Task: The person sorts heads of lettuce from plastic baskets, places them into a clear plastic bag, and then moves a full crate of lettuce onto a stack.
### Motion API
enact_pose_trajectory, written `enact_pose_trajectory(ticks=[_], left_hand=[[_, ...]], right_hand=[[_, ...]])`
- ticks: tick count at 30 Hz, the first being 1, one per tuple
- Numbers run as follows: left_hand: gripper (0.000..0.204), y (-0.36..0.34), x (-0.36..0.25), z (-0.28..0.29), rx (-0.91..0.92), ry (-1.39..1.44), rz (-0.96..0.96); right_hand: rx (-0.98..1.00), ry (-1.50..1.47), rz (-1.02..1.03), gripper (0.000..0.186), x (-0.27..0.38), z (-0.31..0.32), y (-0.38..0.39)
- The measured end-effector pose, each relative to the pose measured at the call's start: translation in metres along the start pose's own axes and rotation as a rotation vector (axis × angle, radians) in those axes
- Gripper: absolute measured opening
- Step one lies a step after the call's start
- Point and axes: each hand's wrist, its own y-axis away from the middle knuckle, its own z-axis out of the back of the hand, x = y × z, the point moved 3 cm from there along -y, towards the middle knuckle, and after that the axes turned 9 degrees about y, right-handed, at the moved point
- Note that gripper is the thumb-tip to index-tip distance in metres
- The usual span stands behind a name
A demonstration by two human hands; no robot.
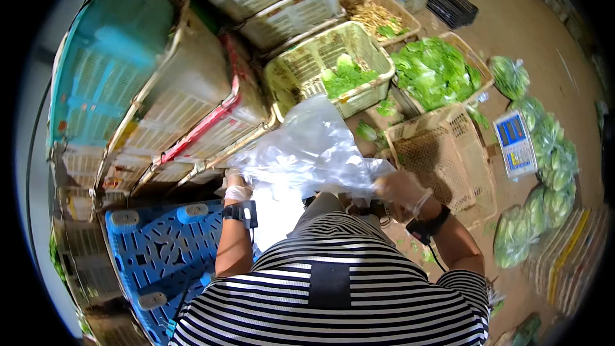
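Observation:
A clear plastic bag [314,147] stretches across in front of my body, its far part billowing up toward the crates. My left hand [237,187], in a thin see-through glove, is closed on the bag's left end. At the other end my right hand [400,191], gloved the same way and slightly smeared by motion, grips the bag's edge. Beneath the bag lies a bright white sheet-like surface [278,214]. A tan plastic crate [471,182] stands just beyond my right hand. Leafy greens [435,70] fill another crate farther off.
Stacked crates [173,83] rise on the left, above a blue plastic pallet [173,237]. A pale green crate [288,83] holds some leaves. At right, a scale display [514,144] stands beside several bagged greens [554,160]. Leaf scraps and a lettuce head [366,131] lie nearby.

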Motion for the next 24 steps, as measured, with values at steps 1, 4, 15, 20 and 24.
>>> enact_pose_trajectory(ticks=[1, 4, 15, 20, 24], left_hand=[[0.029, 0.020, -0.007, -0.042, 0.206, -0.308, -0.050], [0.019, 0.099, -0.041, -0.141, 0.688, -1.139, -0.402], [0.045, -0.056, 0.040, -0.243, 0.580, -0.447, 0.191], [0.050, -0.011, 0.096, -0.488, 1.302, -0.789, 0.375], [0.046, 0.141, 0.003, -0.612, 1.640, -1.132, -1.278]], right_hand=[[0.001, -0.010, -0.044, 0.017, -0.005, -0.003, 0.014], [-0.757, -0.654, 0.045, 0.022, -0.049, 0.047, 0.058], [-0.331, -0.790, -0.474, 0.029, -0.066, -0.048, 0.215], [-0.843, 0.002, -1.008, 0.027, -0.115, 0.050, 0.311], [-1.911, 0.040, -0.824, 0.027, -0.023, 0.132, 0.425]])
